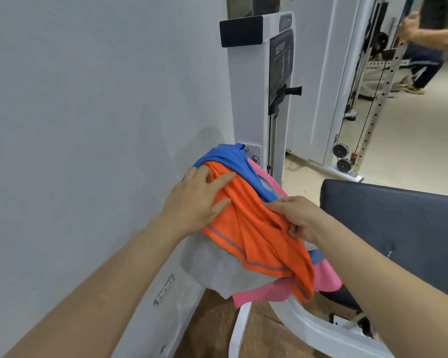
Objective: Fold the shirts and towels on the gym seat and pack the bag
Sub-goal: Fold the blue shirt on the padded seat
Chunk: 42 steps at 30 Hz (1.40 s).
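— Laundry heaped at a gym machine: where is the orange shirt [256, 236]?
— Atop the pile, over a blue shirt [233, 161], grey towel [217, 270] and pink towel [264, 293].
— The hands?
— Left hand [199, 200] spread flat on it; right hand [298, 218] pinching its fabric beside the dark seat [398, 223].

Crumpled clothes pile [246, 244] on gym seat [388, 218]

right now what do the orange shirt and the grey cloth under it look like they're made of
Orange shirt: likely thin synthetic sports mesh, with a slight sheen, fine weave texture and soft draping folds. Grey cloth: matte and thicker-looking, possibly microfibre or terry towel; its weave is too blurred to tell.
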Motion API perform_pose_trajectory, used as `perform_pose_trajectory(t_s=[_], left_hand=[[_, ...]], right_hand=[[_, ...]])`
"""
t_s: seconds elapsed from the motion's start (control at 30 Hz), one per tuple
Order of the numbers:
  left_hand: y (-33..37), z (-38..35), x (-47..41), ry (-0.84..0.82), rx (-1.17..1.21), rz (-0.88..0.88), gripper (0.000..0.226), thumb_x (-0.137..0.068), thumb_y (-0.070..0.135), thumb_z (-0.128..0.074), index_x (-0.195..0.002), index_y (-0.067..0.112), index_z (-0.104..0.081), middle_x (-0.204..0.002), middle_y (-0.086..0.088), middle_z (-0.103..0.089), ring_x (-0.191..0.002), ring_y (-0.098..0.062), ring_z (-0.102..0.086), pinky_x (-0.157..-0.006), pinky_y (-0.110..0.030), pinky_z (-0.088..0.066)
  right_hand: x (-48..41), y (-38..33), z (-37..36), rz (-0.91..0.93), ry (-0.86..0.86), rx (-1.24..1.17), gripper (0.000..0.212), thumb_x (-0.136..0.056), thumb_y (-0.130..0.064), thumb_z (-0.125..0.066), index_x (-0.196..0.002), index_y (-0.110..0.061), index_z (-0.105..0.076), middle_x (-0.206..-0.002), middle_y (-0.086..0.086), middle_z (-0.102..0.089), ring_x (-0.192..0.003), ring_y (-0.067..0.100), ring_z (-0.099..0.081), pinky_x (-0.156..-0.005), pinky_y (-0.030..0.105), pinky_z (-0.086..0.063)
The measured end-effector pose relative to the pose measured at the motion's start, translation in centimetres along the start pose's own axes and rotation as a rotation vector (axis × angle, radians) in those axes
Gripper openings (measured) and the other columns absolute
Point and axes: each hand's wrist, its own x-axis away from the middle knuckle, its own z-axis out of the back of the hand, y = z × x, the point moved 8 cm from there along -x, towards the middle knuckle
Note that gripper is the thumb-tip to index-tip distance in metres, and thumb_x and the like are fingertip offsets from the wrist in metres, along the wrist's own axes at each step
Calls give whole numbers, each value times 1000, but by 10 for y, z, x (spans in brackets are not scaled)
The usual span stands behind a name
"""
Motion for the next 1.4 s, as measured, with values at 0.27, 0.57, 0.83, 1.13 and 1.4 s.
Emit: perform_pose_trajectory(t_s=[0.27,0.57,0.83,1.13,1.4], left_hand=[[-14,-40,-10,-17,200,9,63,-82,68,-32,-127,33,-59,-154,-8,-30,-136,-30,-36,-108,-48,-38],[-30,-5,-27,264,566,284,48,-89,41,-54,-131,28,-36,-110,1,-65,-103,-24,-62,-86,-43,-49],[-27,41,-56,454,252,240,23,-84,12,-58,-105,15,-67,-97,-9,-70,-89,-33,-64,-72,-35,-44],[6,158,-31,956,588,-72,19,-69,-4,-56,-81,8,-47,-87,-5,-47,-82,-15,-45,-74,-16,-34],[80,153,-1,339,1042,-17,29,-67,28,-55,-52,12,-36,-52,7,-31,-51,-7,-30,-49,-23,-27]], right_hand=[[38,-73,24,190,-195,-831,21,-93,-18,-58,-76,-12,-69,-78,4,-66,-70,15,-64,-54,22,-54],[35,-71,19,178,-168,-781,20,-99,-27,-50,-101,-12,-63,-93,6,-69,-76,17,-67,-53,26,-55],[45,-77,-11,465,-80,686,21,-83,-46,-71,-74,-30,-61,-53,-19,-52,-51,-1,-51,-45,11,-36],[79,-127,12,657,-175,-577,26,-98,-10,-46,-106,-21,-68,-115,-3,-70,-113,14,-63,-95,44,-52],[154,-122,22,528,-673,-891,38,-86,-31,-45,-92,-12,-78,-105,7,-73,-99,20,-70,-84,30,-57]])
